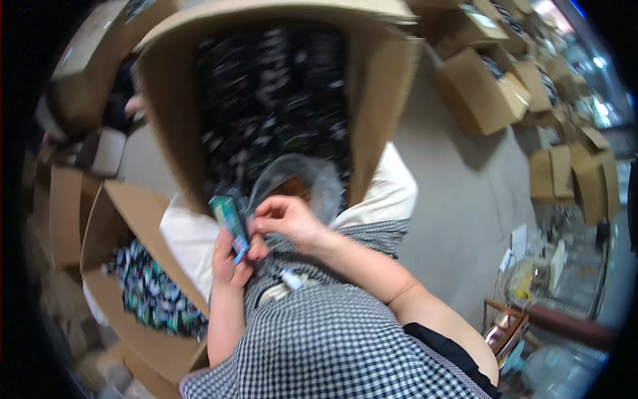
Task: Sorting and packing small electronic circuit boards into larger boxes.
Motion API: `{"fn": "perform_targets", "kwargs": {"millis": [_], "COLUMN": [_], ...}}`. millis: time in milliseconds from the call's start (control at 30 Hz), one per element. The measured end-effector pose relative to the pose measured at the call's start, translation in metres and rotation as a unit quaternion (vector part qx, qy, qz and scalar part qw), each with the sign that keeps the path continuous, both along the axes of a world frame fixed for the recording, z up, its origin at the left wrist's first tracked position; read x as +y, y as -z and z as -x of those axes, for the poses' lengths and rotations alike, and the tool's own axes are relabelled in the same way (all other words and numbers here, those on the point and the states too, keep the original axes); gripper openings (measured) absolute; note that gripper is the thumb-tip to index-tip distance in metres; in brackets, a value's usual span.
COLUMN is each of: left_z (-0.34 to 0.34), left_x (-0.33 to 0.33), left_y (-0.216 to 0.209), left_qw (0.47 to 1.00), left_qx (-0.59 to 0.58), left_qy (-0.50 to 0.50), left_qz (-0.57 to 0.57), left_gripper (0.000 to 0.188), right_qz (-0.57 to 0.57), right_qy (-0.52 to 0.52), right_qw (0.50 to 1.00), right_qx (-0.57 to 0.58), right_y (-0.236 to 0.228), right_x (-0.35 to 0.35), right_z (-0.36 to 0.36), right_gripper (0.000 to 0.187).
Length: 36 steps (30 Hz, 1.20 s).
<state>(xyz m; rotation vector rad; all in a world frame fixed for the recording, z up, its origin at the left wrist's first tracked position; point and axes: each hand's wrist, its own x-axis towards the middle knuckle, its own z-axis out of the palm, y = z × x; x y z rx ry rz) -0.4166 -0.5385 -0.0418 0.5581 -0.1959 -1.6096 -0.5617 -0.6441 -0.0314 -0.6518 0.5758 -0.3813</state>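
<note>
Green and blue, a thin flat piece (pixel 227 214) stands tilted in the left hand (pixel 232 265), and I see those fingers closed round its lower end. Right beside it, here's the right hand (pixel 287 218), thumb and fingertips nearly together; from my end I can't tell whether they grip anything. Just beyond both hands, a clear plastic bag (pixel 325 191) sits at the near end of a big cardboard box (pixel 380 93) packed with dark pieces (pixel 272 100). Out left, a smaller box (pixel 143 216) holds more, over grey floor (pixel 452 179).
</note>
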Motion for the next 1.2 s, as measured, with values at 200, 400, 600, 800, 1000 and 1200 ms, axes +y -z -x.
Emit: {"fn": "perform_targets", "kwargs": {"millis": [200,400,600,800,1000,1200], "left_z": [0.004,0.002,0.003,0.029,0.008,-0.006], "left_x": [0.002,-0.011,-0.011,-0.022,0.017,0.014], "left_y": [-0.016,-0.036,-0.053,-0.078,-0.071,-0.062], "left_qw": [0.999,0.998,0.969,0.561,0.893,0.944], "left_qx": [0.028,-0.028,-0.241,-0.81,-0.45,-0.287], "left_qy": [-0.004,-0.037,-0.038,0.158,0.024,0.011], "left_qz": [0.016,0.032,0.033,-0.058,-0.017,-0.163], "left_gripper": [0.047,0.047,0.041,0.028,0.047,0.036], "right_qz": [-0.135,0.16,0.239,0.733,0.072,0.694], "right_qy": [0.083,-0.402,0.017,-0.061,-0.003,-0.017], "right_qw": [0.933,0.894,0.932,0.67,0.993,0.719], "right_qx": [-0.324,-0.113,-0.27,0.105,-0.093,0.023], "right_y": [-0.014,0.021,-0.049,-0.074,0.003,-0.065], "right_x": [-0.01,-0.043,-0.063,-0.043,-0.07,-0.037], "right_z": [0.019,0.062,0.066,0.019,0.026,0.019], "right_gripper": [0.011,0.03,0.08,0.064,0.068,0.082]}}
